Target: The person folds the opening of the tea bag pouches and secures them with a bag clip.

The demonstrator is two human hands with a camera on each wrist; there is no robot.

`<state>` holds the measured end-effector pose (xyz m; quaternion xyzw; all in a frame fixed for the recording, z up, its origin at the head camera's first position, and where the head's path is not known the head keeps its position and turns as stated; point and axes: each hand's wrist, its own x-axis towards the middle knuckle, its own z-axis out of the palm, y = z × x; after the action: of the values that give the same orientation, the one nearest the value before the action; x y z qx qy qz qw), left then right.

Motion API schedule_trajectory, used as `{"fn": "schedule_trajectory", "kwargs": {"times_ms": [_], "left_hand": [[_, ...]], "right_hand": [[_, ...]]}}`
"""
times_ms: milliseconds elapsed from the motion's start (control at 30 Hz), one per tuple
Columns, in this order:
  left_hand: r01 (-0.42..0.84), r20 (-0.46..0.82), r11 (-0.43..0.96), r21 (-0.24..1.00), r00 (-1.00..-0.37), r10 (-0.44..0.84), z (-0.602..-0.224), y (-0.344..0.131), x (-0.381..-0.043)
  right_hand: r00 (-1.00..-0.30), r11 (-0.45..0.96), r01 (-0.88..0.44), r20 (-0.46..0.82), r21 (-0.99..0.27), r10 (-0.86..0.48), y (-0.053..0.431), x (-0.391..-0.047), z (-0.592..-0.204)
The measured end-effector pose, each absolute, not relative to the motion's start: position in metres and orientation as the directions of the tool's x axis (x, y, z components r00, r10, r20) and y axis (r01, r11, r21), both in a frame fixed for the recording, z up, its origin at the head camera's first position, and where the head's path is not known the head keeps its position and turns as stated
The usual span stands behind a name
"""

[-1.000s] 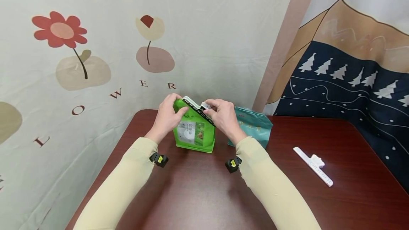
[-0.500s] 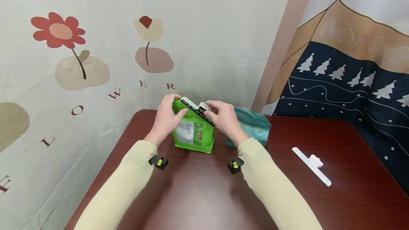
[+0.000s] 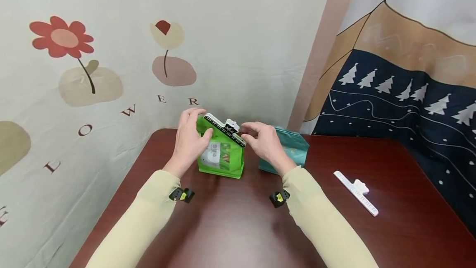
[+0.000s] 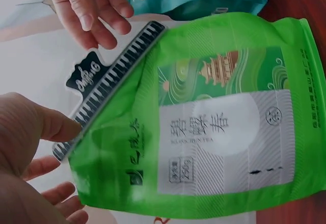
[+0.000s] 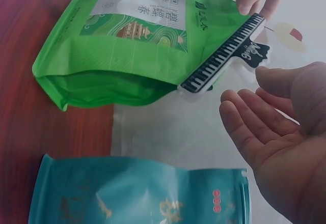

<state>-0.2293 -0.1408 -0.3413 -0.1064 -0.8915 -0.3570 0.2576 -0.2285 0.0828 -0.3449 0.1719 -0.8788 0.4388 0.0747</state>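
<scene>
A green tea bag [image 3: 223, 156] stands upright on the table, with a label showing a pagoda. Along its slanted top edge sits a long sealing clip [image 3: 224, 129], black and white with a keyboard pattern. My left hand [image 3: 187, 139] is at the bag's upper left corner. Its thumb [image 4: 63, 127] lies at the clip's end, and its loosely spread fingers reach beside the bag's edge. Just right of the clip, my right hand [image 3: 265, 143] holds nothing, its fingers [image 5: 254, 117] loosely bent and apart from the clip's tab [image 5: 254, 53].
A teal bag [image 3: 288, 152] stands behind and beside the right hand. A second, white clip [image 3: 356, 193] lies on the dark red table [image 3: 238, 226] at the right. Printed cloth [image 3: 245, 53] hangs behind the table.
My right hand has let go of the clip's tab and drawn slightly right, leaving the clip on the green bag. My left hand keeps nearly the same place at the bag's corner.
</scene>
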Motion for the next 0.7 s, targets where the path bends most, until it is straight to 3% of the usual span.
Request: {"fn": "schedule_trajectory", "kwargs": {"times_ms": [200,533,700], "left_hand": [[0.420,0.605,0.733,0.535,-0.796,0.015,-0.342,-0.133,-0.223],[0.591,0.783,0.713,0.377,-0.614,0.096,-0.347,-0.116,-0.215],[0.635,0.815,0.699,0.329,-0.565,0.129,-0.349,-0.108,-0.214]], "right_hand": [[-0.938,0.561,-0.346,0.270,-0.752,-0.217,0.098,-0.222,-0.349],[-0.934,0.535,-0.358,0.298,-0.765,-0.199,0.123,-0.215,-0.358],[-0.935,0.522,-0.354,0.294,-0.776,-0.197,0.133,-0.210,-0.360]]}}
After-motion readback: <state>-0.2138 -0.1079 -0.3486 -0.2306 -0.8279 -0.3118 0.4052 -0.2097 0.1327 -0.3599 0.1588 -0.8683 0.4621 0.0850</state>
